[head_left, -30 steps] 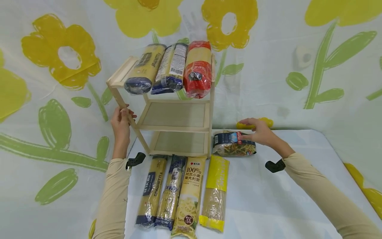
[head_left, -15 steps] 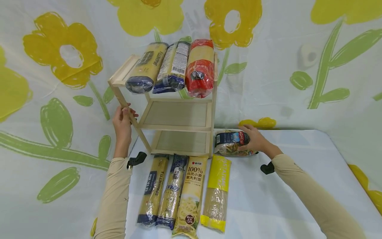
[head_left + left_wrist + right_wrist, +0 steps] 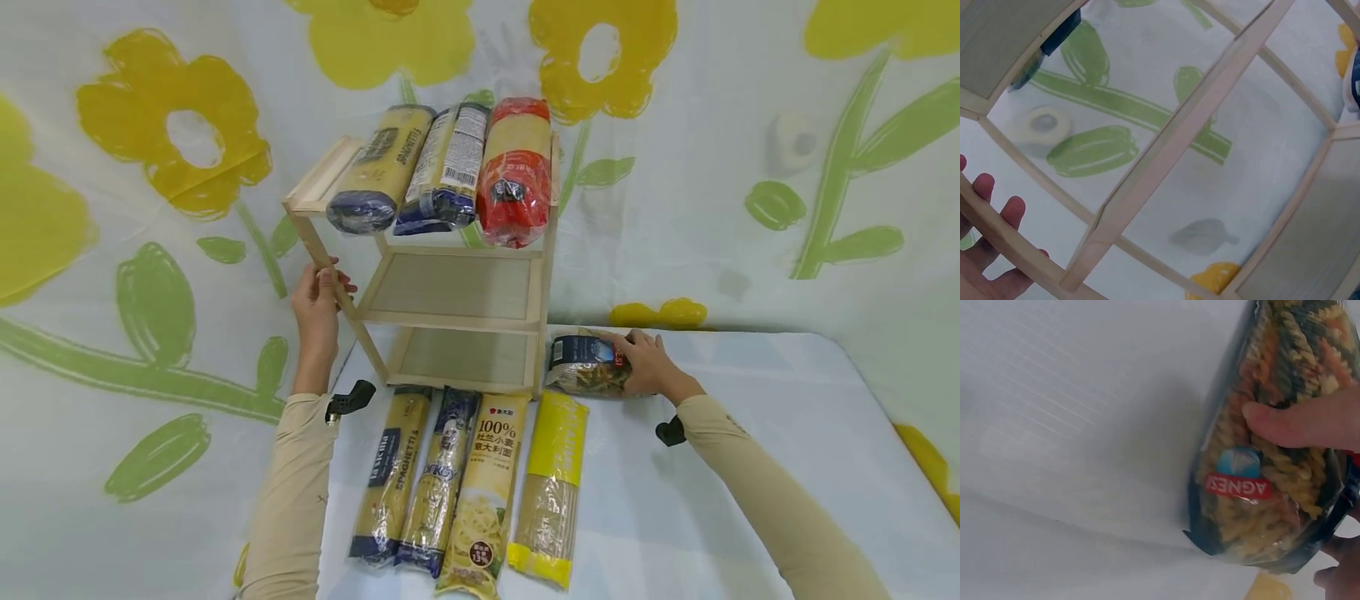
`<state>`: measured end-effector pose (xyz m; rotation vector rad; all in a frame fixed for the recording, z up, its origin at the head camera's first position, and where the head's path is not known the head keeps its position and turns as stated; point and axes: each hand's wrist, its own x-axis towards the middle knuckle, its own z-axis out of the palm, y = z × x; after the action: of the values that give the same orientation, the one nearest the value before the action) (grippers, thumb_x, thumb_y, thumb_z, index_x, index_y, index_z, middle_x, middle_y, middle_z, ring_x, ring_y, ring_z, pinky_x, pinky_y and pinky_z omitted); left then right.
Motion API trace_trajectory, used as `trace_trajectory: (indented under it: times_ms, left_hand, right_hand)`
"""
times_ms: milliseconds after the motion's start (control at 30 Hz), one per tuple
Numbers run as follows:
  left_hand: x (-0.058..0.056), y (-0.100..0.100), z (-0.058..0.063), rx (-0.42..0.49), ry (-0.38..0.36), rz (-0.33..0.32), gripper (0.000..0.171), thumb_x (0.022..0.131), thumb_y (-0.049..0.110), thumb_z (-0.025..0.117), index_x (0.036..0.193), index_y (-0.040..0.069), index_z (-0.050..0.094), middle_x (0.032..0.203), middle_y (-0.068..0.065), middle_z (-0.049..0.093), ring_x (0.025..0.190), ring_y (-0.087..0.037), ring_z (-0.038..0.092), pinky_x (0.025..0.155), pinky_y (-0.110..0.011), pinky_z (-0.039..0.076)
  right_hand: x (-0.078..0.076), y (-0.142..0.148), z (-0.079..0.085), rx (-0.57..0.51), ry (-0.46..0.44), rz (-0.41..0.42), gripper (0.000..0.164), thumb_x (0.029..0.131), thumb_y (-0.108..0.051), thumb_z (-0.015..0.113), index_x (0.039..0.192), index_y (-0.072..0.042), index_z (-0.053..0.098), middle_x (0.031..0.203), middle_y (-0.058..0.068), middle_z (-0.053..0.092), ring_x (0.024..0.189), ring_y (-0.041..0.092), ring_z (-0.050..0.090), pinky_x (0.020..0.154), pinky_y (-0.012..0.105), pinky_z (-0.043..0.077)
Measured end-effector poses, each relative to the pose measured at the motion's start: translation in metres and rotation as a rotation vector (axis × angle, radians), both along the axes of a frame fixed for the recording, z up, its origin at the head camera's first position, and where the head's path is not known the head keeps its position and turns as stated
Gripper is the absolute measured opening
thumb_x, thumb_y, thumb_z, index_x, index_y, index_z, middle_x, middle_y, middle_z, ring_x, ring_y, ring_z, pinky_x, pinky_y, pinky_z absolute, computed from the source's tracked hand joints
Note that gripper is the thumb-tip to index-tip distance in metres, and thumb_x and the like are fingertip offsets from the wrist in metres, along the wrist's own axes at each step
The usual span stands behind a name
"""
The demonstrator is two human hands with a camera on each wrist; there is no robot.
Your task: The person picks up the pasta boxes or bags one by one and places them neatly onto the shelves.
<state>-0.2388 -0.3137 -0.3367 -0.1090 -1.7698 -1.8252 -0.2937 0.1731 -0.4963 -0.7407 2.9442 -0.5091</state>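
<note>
On the left, my left hand grips the front post of a wooden shelf rack; its fingers wrap the post in the left wrist view. My right hand holds the right end of a bag of twisted pasta, which lies on the table beside the rack's right foot. In the right wrist view the thumb presses on the clear side of the pasta bag, with fingertips round its other side.
On the rack's top lie two blue-ended spaghetti packs and a red pasta pack. Before the rack, several long packs, including a yellow one, lie side by side on the pale table. A flowered cloth hangs behind.
My right hand has come down from above the pasta bag and closed round its right end. The left hand keeps its grip on the post. The head view has shifted slightly.
</note>
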Motion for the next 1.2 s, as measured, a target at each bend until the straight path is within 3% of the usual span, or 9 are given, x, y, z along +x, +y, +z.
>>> trace_trajectory:
  times_ms: [100, 200, 300, 467, 667, 967, 1200]
  left_hand:
    - [-0.001, 0.003, -0.001, -0.013, 0.004, -0.005, 0.023, 0.101, 0.016, 0.041, 0.108, 0.012, 0.062, 0.088, -0.025, 0.054, 0.075, -0.031, 0.062, 0.065, -0.029, 0.051]
    - [-0.002, 0.004, 0.000, -0.016, 0.004, 0.001, 0.023, 0.101, 0.015, 0.041, 0.108, 0.012, 0.062, 0.088, -0.025, 0.053, 0.075, -0.031, 0.062, 0.066, -0.030, 0.051]
    - [-0.001, 0.003, 0.000, -0.016, 0.004, 0.017, 0.022, 0.101, 0.017, 0.041, 0.108, 0.013, 0.062, 0.087, -0.022, 0.054, 0.076, -0.032, 0.062, 0.066, -0.031, 0.051]
    - [-0.001, 0.003, 0.001, -0.006, -0.007, 0.018, 0.021, 0.101, 0.018, 0.042, 0.107, 0.013, 0.062, 0.087, -0.023, 0.054, 0.075, -0.031, 0.062, 0.066, -0.030, 0.051]
    - [0.001, 0.002, 0.001, -0.007, -0.008, 0.019, 0.022, 0.101, 0.018, 0.042, 0.108, 0.012, 0.062, 0.088, -0.024, 0.053, 0.076, -0.031, 0.061, 0.066, -0.030, 0.050]
    - [0.000, -0.001, -0.001, -0.012, 0.004, 0.023, 0.022, 0.101, 0.017, 0.042, 0.108, 0.011, 0.061, 0.088, -0.027, 0.052, 0.072, -0.022, 0.063, 0.065, -0.028, 0.051]
    - [0.001, -0.002, -0.001, -0.015, -0.001, 0.010, 0.024, 0.101, 0.017, 0.042, 0.112, 0.004, 0.060, 0.088, -0.025, 0.053, 0.074, -0.027, 0.062, 0.064, -0.027, 0.050]
  right_hand:
    - [0.000, 0.005, 0.002, 0.015, -0.020, -0.022, 0.101, 0.052, -0.025, 0.093, 0.137, -0.015, 0.040, 0.110, 0.023, 0.041, 0.099, 0.044, 0.045, 0.092, 0.066, 0.031]
    - [0.001, 0.009, 0.002, 0.031, -0.047, -0.045, 0.101, 0.054, -0.038, 0.092, 0.137, -0.017, 0.039, 0.109, 0.023, 0.041, 0.095, 0.040, 0.044, 0.082, 0.060, 0.038]
    - [0.003, 0.012, 0.003, 0.036, -0.074, -0.065, 0.103, 0.058, -0.046, 0.089, 0.141, -0.016, 0.035, 0.116, 0.026, 0.039, 0.100, 0.043, 0.042, 0.081, 0.064, 0.037]
    - [0.009, 0.015, 0.003, 0.054, -0.124, -0.081, 0.109, 0.061, -0.045, 0.087, 0.145, -0.013, 0.027, 0.129, 0.033, 0.036, 0.111, 0.051, 0.039, 0.084, 0.072, 0.034]
    - [0.015, 0.016, 0.000, 0.047, -0.075, -0.087, 0.101, 0.064, -0.044, 0.085, 0.144, -0.010, 0.033, 0.119, 0.030, 0.047, 0.101, 0.046, 0.049, 0.080, 0.067, 0.040]
    - [0.031, 0.004, 0.000, 0.006, 0.006, -0.181, 0.087, 0.066, -0.038, 0.085, 0.136, -0.004, 0.046, 0.106, 0.027, 0.054, 0.089, 0.042, 0.056, 0.072, 0.059, 0.047]
    - [0.052, 0.007, -0.003, -0.028, 0.058, -0.254, 0.080, 0.067, -0.038, 0.084, 0.131, -0.003, 0.052, 0.094, 0.020, 0.058, 0.073, 0.030, 0.056, 0.051, 0.041, 0.046]
